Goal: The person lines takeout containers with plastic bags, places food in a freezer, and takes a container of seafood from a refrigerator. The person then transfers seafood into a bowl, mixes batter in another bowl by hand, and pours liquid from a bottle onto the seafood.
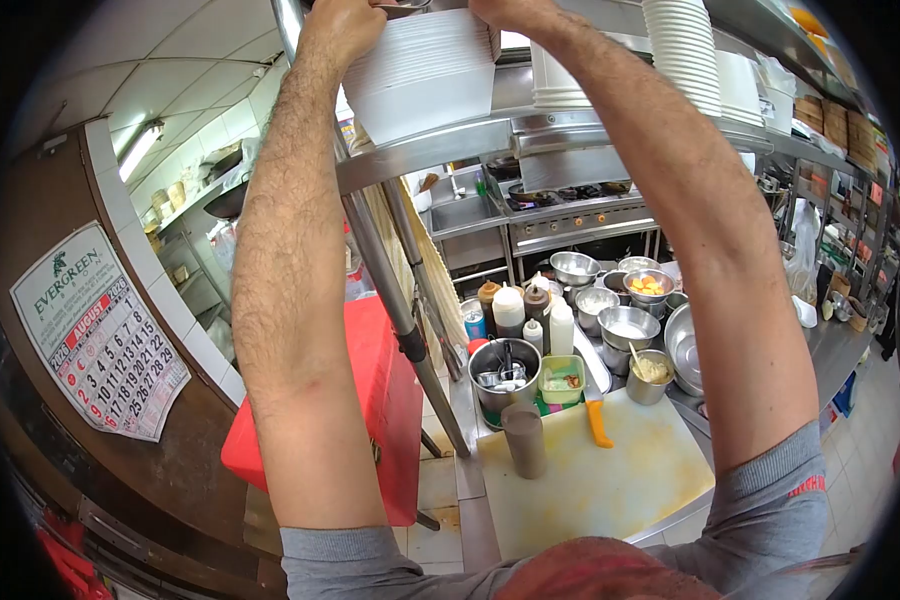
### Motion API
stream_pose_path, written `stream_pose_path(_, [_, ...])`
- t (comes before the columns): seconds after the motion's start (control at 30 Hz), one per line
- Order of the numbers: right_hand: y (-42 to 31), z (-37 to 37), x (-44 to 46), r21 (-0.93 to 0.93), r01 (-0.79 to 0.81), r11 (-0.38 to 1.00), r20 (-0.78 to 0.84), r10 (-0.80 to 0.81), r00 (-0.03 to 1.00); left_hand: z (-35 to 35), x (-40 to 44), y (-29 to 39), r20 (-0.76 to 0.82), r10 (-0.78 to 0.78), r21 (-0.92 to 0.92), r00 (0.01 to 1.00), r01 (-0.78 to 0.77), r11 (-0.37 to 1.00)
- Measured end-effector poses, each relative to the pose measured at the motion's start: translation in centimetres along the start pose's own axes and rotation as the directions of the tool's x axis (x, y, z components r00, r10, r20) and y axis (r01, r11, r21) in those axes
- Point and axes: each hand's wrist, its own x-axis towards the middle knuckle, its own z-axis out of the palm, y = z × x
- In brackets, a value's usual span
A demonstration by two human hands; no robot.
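Observation:
Both my arms reach up to the shelf above the counter. At the top edge of the view, my left hand is beside a stack of white containers, its fingers curled near a shiny metal piece that is mostly cut off. What it grips is not clear. My right hand is at the right side of the same stack, with its fingertips out of frame. Below lies a stained white cutting board with an orange-handled knife and a grey-brown cylindrical container on it.
Behind the board stand squeeze bottles, metal bowls, a pot of utensils and a green tub. A metal post and a red box are on the left. More white stacks fill the shelf.

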Motion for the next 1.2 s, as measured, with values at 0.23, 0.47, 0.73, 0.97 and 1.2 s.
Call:
stream_pose_path(0.23, [-3.8, -4.6, 0.8, -0.054, 0.104, 0.993, -0.092, -0.109, 0.99, -4.2, -2.2, 3.9, -0.115, -0.023, -0.066, 0.993, 0.015, 0.998])
stream_pose_path(0.47, [-7.1, -7.0, -1.1, -0.153, 0.155, 0.976, -0.25, -0.19, 0.949, -6.5, -5.0, 5.6, -0.336, 0.346, 0.03, 0.876, -0.357, 0.934])
stream_pose_path(0.73, [-11.1, -9.0, -5.5, -0.287, 0.084, 0.954, -0.362, -0.19, 0.913, -7.4, -8.5, 8.8, -0.595, 0.239, -0.086, 0.767, -0.356, 0.93])
stream_pose_path(0.97, [-9.3, -7.9, -5.8, -0.463, 0.123, 0.878, -0.418, -0.338, 0.843, -5.2, -7.1, 4.9, -0.837, 0.125, -0.135, 0.533, -0.422, 0.896])
stream_pose_path(1.2, [-11.5, -10.3, -3.1, -0.491, 0.323, 0.809, -0.011, -0.376, 0.926, -5.2, -6.0, 5.4, -0.828, 0.145, -0.063, 0.542, -0.346, 0.936])
